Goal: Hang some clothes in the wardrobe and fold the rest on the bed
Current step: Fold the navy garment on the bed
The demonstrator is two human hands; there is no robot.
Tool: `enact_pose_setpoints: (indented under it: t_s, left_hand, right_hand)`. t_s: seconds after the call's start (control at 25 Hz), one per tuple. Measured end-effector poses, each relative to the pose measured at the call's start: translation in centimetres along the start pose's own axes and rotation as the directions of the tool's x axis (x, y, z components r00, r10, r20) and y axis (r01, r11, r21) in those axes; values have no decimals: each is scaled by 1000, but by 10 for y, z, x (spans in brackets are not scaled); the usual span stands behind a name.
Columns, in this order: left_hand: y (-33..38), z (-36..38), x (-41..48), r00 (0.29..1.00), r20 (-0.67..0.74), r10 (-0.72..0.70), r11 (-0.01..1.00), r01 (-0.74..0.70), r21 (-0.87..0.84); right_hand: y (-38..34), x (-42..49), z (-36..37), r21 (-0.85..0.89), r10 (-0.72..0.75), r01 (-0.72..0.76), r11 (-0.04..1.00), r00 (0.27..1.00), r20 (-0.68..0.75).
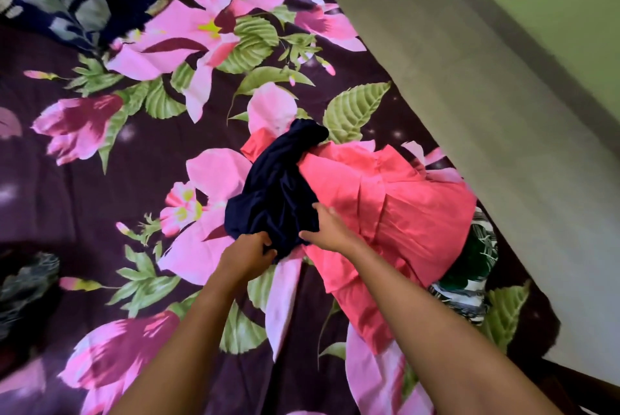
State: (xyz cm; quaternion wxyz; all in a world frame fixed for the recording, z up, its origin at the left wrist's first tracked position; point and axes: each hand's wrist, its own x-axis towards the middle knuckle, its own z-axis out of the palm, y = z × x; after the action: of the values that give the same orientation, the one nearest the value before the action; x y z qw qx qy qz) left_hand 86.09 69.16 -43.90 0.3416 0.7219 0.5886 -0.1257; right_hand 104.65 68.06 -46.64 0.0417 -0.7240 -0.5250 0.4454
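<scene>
A crumpled navy-blue garment [275, 193] is held over a bed [100, 196] covered in a dark purple sheet with large pink flowers, toward the bed's right edge. Its near hem is gripped by the left hand [248, 255], whose fingers are curled tightly into the cloth. The garment's right side is held by the right hand [330, 228], with the thumb and fingers closed on the fabric.

The far end of the navy garment is draped across a coral-pink pleated garment [385, 206], which is spread beside it along the bed's right edge. A green-and-white patterned cloth [469, 267] is partly covered by the coral piece. A grey patterned cloth [27, 287] is seen at the bed's left edge.
</scene>
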Motion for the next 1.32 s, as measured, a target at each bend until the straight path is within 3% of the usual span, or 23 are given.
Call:
enact_pose_setpoints:
  t_s: [0.12,0.2,0.4,0.52,0.6,0.8,0.88,0.96,1.04,1.08,1.16,1.24,1.32]
  left_hand:
    - [-20,-3,21,1000,-19,-10,1000,9,-23]
    - [-27,-3,31,1000,-27,-5,1000,4,-28]
    - [-34,-2,42,998,-28,59,997,-60,-57]
    - [-40,-3,40,997,-71,35,996,-41,-84]
    - [-42,-3,31,994,-105,36,994,-46,-100]
    - [-23,-23,-6,963,-241,119,923,-197,-332]
    - [-14,-36,-28,949,-284,133,833,-263,-488]
    - [-8,-52,-50,924,-378,54,761,-283,-584]
    - [-6,-74,-74,876,-478,-60,762,-269,-589]
    - [-7,-85,-91,851,-516,-100,756,-271,-595]
    - [-10,-107,-127,815,-564,-135,699,-325,-637]
    - [-12,-129,-167,802,-579,-150,609,-386,-693]
    - [-7,-153,-200,804,-576,-144,477,-454,-753]
  right_hand:
    - [-8,27,14,225,70,-47,973,993,-99]
    - [-10,39,25,321,114,-83,944,990,-80]
    - [-7,70,48,299,205,-157,941,969,-136]
    - [-8,74,49,313,185,-102,944,951,-247]
    - [-13,64,47,449,161,-26,893,951,-264]
    - [-62,5,25,789,-44,179,588,981,-190]
    - [-93,-30,6,776,-226,287,562,955,-190]
    - [-125,-64,-17,749,-360,403,526,903,-233]
    - [-145,-95,-40,767,-325,445,462,890,-320]
    - [-151,-110,-50,751,-308,466,468,882,-356]
    - [-155,-135,-61,656,-348,479,583,877,-331]
    - [-161,-162,-55,512,-442,436,740,889,-119]
    - [-170,-183,-37,388,-472,416,822,880,57]
